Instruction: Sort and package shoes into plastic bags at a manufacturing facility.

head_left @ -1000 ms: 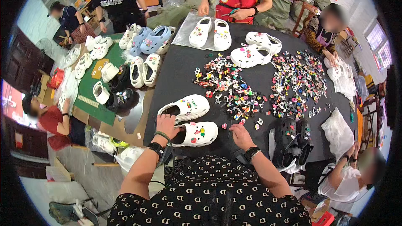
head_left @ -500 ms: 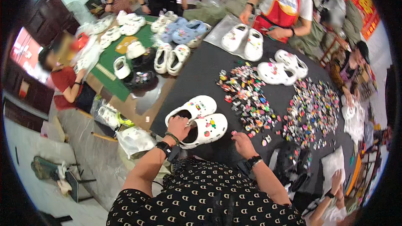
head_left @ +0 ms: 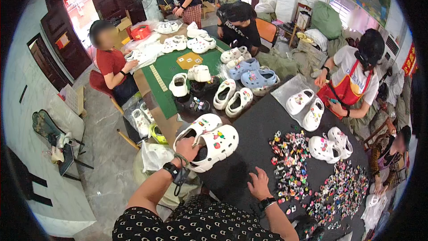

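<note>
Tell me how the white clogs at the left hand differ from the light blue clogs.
Colour: the white clogs are white, while the light blue clogs are pale blue.
Handling: the left hand grips the white clogs at their openings; no hand touches the light blue clogs.
Place: the white clogs are closer to the wearer, the light blue clogs farther off.
Both pairs carry colourful charms.

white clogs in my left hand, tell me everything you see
The clogs look like moulded foam, with rounded toes, side holes and wide openings. Colourful charms dot the uppers, one like a red strawberry. They are side by side, toes to the right, gripped at the openings by the left hand; whether they touch the table is unclear.
</note>
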### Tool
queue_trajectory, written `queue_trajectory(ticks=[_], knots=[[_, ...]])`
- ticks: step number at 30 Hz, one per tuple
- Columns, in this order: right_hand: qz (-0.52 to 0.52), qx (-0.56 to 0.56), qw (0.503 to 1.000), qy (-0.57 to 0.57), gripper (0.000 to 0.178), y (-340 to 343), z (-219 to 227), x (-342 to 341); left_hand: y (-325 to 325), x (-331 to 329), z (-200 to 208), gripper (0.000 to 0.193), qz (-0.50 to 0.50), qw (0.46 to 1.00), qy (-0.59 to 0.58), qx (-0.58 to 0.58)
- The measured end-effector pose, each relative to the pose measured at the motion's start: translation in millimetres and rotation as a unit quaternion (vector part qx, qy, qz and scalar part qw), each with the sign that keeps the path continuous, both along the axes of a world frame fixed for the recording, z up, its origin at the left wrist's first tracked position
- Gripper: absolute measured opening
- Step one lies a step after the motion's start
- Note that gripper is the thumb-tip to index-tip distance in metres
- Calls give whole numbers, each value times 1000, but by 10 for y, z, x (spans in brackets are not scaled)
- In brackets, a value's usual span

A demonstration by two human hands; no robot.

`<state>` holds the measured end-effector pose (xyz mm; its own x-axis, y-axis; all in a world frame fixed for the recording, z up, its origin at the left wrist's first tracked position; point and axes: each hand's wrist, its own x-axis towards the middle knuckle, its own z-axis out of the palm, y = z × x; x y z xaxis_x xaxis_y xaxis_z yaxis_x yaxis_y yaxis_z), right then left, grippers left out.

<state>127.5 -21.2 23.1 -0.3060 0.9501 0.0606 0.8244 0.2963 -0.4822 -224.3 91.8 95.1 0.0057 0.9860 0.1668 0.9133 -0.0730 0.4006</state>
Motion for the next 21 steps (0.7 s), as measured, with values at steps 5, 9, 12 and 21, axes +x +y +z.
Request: queue_trajectory(ticks=[5,9,12,21], knots=[[-29,-77,994,-66,62,342,-154,-311,722,-582,181,36,109,994,-23,15],[-59,-133,985,-93,68,435,-357,-452,1502,-1012,261,41,190,981,-28,14],[-91,-133,980,-116,71,372,-502,-487,2089,-1325,266,44,236,972,-16,9],[-91,-143,977,-132,68,467,-62,-665,3390,-1840,436,41,336,938,-11,-87]])
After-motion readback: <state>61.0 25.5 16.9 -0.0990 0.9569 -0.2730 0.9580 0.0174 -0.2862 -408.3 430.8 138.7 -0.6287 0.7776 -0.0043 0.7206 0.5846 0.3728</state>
